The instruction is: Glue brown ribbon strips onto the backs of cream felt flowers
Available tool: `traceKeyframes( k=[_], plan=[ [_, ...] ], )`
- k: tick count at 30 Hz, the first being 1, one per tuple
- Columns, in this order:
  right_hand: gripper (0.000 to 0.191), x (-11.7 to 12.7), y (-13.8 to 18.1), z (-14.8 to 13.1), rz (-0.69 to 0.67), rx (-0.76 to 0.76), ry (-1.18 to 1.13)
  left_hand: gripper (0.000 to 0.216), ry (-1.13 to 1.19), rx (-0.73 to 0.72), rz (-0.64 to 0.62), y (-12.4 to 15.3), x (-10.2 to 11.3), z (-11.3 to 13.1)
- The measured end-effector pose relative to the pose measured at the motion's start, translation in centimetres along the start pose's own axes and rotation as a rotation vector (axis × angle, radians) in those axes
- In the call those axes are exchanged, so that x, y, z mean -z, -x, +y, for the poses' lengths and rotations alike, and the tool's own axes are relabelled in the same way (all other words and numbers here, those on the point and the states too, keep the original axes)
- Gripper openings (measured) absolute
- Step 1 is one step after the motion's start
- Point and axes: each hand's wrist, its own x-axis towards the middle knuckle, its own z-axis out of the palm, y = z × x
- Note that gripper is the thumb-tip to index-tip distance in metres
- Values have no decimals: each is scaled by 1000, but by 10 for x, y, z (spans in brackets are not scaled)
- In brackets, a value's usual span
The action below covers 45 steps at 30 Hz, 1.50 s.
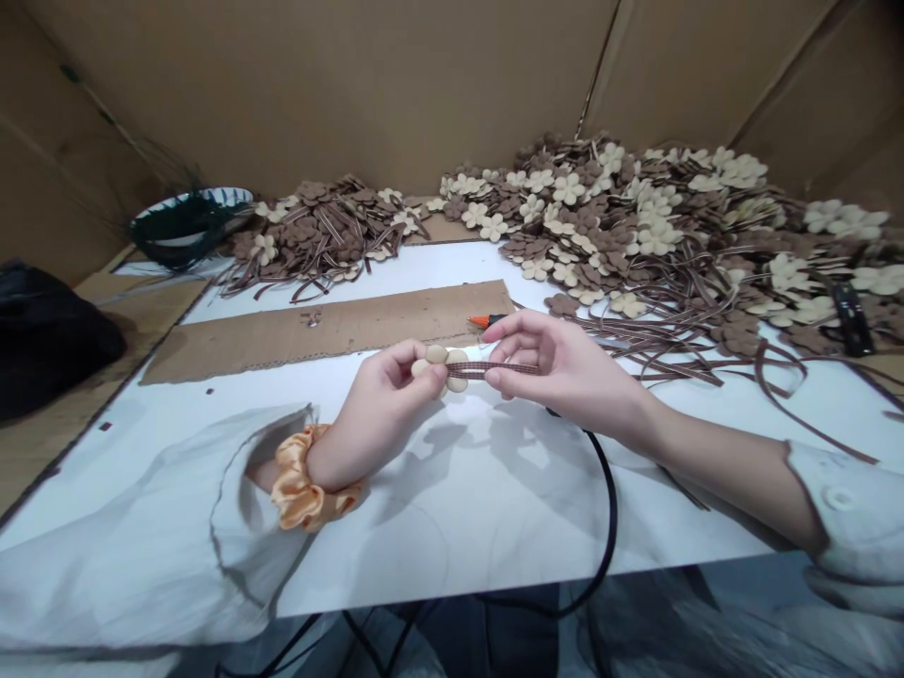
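A cream fabric flower [458, 384] is pinched between the thumb and fingers of my left hand [395, 386]. Brown ribbon [470, 369] with pale stitched edges lies in a loop across the flower and stretches to the right. My right hand [557, 363] grips the ribbon's other part between thumb and fingers. Both hands are raised over the white tabletop [452, 527]. Just behind my right hand is an orange-tipped tool [480, 322] with a dark body, mostly hidden by the fingers.
A cardboard strip [339, 325] lies behind my hands. Piles of brown and cream flowers [565, 202] with ribbons line the back and right. At the far left stand a bowl [233, 196] with dark green strands and a black bag [53, 339]. A black cable [611, 508] hangs over the front edge.
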Motion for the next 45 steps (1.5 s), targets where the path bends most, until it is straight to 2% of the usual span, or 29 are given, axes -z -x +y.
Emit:
traceKeyframes(
  k=[5,12,23,38,45],
  plan=[
    [24,2,-2,-3,17,-56,-66,18,26,-11,86,-3,0,1],
    [7,2,-3,-13,86,-116,-16,16,38,-26,137,-4,0,2],
    [8,7,-6,-5,177,10,-22,14,14,-38,118,-1,-1,4],
    [11,8,-6,-4,223,53,-19,16,41,-66,174,-1,-1,4],
    [9,7,-6,-3,229,108,-39,16,77,-24,184,-2,-1,4]
  ],
)
